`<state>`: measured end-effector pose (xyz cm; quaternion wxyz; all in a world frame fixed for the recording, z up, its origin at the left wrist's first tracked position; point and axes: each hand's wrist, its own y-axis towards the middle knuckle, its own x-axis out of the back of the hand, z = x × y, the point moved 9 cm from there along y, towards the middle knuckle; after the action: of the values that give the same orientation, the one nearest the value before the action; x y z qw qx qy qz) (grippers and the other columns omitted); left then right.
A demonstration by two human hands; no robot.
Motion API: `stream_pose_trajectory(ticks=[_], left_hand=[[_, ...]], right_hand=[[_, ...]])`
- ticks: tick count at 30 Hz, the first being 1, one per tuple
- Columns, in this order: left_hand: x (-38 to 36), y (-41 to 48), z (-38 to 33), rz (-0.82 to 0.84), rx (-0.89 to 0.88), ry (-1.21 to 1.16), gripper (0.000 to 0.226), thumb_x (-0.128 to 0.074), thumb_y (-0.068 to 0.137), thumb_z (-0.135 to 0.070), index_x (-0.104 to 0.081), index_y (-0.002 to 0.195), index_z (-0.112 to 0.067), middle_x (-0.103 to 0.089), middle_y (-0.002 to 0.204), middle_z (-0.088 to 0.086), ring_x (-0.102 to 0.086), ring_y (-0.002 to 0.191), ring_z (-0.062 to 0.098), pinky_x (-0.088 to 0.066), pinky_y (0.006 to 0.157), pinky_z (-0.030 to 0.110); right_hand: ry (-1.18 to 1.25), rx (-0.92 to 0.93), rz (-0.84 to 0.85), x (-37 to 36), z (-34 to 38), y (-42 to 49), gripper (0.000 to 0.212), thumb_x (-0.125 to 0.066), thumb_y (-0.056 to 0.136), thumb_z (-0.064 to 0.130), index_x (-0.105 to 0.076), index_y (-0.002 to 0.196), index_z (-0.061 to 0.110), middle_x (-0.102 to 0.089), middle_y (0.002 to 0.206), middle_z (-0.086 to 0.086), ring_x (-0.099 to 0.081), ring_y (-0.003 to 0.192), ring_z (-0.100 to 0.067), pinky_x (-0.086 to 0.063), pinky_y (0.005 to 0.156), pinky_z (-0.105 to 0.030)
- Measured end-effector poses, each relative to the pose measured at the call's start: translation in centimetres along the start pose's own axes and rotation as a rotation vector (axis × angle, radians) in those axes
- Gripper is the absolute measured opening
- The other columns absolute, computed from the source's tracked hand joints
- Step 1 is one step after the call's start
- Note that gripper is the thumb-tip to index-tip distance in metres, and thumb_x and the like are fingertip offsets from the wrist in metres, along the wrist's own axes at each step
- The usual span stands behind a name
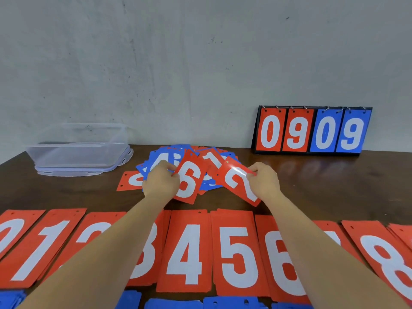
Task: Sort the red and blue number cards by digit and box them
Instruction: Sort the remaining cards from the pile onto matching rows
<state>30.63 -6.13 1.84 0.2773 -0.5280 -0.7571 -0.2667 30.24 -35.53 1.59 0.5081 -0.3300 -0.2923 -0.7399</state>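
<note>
- Currently the left hand [161,182] grips a red 6 card [189,181] by its left edge, fingers curled round it; the card is tilted.
- The right hand [264,181] pinches a red 2 card [237,180] at its upper right edge, thumb and fingers closed on it; this card is tilted too, with glare across the digit.
- Both held cards sit over the near side of a loose pile [169,157] of mixed red and blue cards in the middle of the dark wooden table [334,186].
- One red card [130,181] lies flat at the pile's left, partly hidden by the left hand.
- Near edge: a row of red stacks [236,253] laid side by side, digits 0, 1, 3, 4, 5, 6 and 8 readable; both forearms cross it and cover the others.
- Below that row, blue cards [229,303] show only as top edges.
- Far left: a clear plastic box [78,150], open, apparently resting on its lid.
- Far right, against the wall: a flip scoreboard [312,130] reading 09 in red and 09 in blue.
</note>
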Motion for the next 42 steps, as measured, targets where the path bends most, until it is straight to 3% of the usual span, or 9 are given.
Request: stream_pose_trajectory(ticks=[3,9,14,20,26,32,36,39,42], left_hand=[[1.6,-0.3,-0.3,-0.055,0.047,-0.243,0.024,-0.062,0.089,-0.010,-0.061,0.113,-0.010,-0.066,0.104,0.007,-0.056,0.084,0.018,-0.045,0.072,0.030],[3.1,-2.3,-1.2,-0.046,0.138,-0.431,0.026,-0.066,0.089,-0.014,-0.062,0.114,-0.009,-0.064,0.117,0.010,-0.062,0.106,0.027,-0.053,0.082,0.035],[3.2,-6.0,-2.4,0.019,0.174,-0.526,0.022,-0.064,0.091,-0.015,-0.062,0.113,-0.010,-0.064,0.122,0.011,-0.061,0.112,0.029,-0.051,0.082,0.036],[1.8,-10.4,-4.3,0.146,0.162,-0.708,0.026,-0.063,0.092,-0.014,-0.063,0.116,-0.007,-0.065,0.117,0.011,-0.060,0.103,0.025,-0.047,0.089,0.034],[0.2,-15.2,-6.6,0.338,0.221,-0.830,0.015,-0.052,0.096,-0.018,-0.058,0.083,-0.014,-0.057,0.085,0.008,-0.052,0.077,0.019,-0.046,0.068,0.029],[3.0,-18.5,-7.8,0.226,-0.063,-0.583,0.032,-0.068,0.084,-0.037,-0.060,0.086,-0.006,-0.067,0.090,0.013,-0.065,0.082,0.027,-0.057,0.083,0.042],[4.6,-20.3,-6.6,0.132,-0.149,-0.464,0.015,-0.070,0.087,-0.018,-0.065,0.086,-0.005,-0.072,0.087,0.014,-0.068,0.084,0.032,-0.058,0.080,0.041],[5.7,-20.7,-4.8,0.118,-0.089,-0.455,0.016,-0.070,0.087,-0.020,-0.068,0.095,-0.006,-0.072,0.094,0.010,-0.069,0.088,0.028,-0.058,0.082,0.041],[7.3,-20.4,-3.1,0.106,-0.065,-0.445,0.014,-0.069,0.088,-0.021,-0.068,0.090,-0.007,-0.071,0.089,0.003,-0.069,0.082,0.020,-0.058,0.070,0.031]], right_hand=[[0.208,-0.028,-0.084,2.3,-0.4,-0.5,0.025,-0.057,0.095,0.020,-0.060,0.119,0.013,-0.060,0.122,-0.006,-0.059,0.104,-0.021,-0.051,0.078,-0.029],[0.702,-0.130,-0.066,4.7,-0.4,-3.6,0.011,-0.065,0.090,0.016,-0.066,0.101,0.013,-0.066,0.106,-0.003,-0.061,0.096,-0.019,-0.053,0.072,-0.026],[0.820,-0.116,0.041,5.8,0.4,-7.8,0.005,-0.065,0.090,0.024,-0.062,0.091,0.021,-0.064,0.096,0.005,-0.060,0.079,-0.008,-0.045,0.061,-0.017],[0.946,-0.128,0.128,6.3,1.6,-12.3,0.007,-0.066,0.089,0.026,-0.060,0.086,0.023,-0.066,0.094,0.004,-0.062,0.088,-0.012,-0.049,0.077,-0.025],[0.981,-0.121,0.106,7.3,1.9,-15.4,0.009,-0.067,0.089,0.024,-0.062,0.082,0.022,-0.066,0.084,0.007,-0.062,0.073,-0.005,-0.049,0.057,-0.017],[0.877,-0.010,-0.006,8.7,1.7,-18.0,0.015,-0.069,0.088,0.022,-0.064,0.074,0.025,-0.064,0.077,0.012,-0.062,0.068,-0.005,-0.045,0.049,-0.012],[0.842,0.090,-0.046,8.3,1.9,-19.9,0.020,-0.065,0.091,0.021,-0.064,0.071,0.027,-0.063,0.075,0.014,-0.062,0.071,-0.005,-0.048,0.057,-0.014],[0.851,0.108,-0.058,7.7,2.0,-20.8,0.008,-0.064,0.091,0.015,-0.065,0.090,0.022,-0.065,0.091,0.008,-0.064,0.081,-0.007,-0.054,0.061,-0.016],[0.867,0.089,-0.058,6.9,2.3,-21.4,0.026,-0.066,0.089,0.008,-0.058,0.111,0.018,-0.066,0.102,0.000,-0.066,0.093,-0.016,-0.057,0.069,-0.026]])
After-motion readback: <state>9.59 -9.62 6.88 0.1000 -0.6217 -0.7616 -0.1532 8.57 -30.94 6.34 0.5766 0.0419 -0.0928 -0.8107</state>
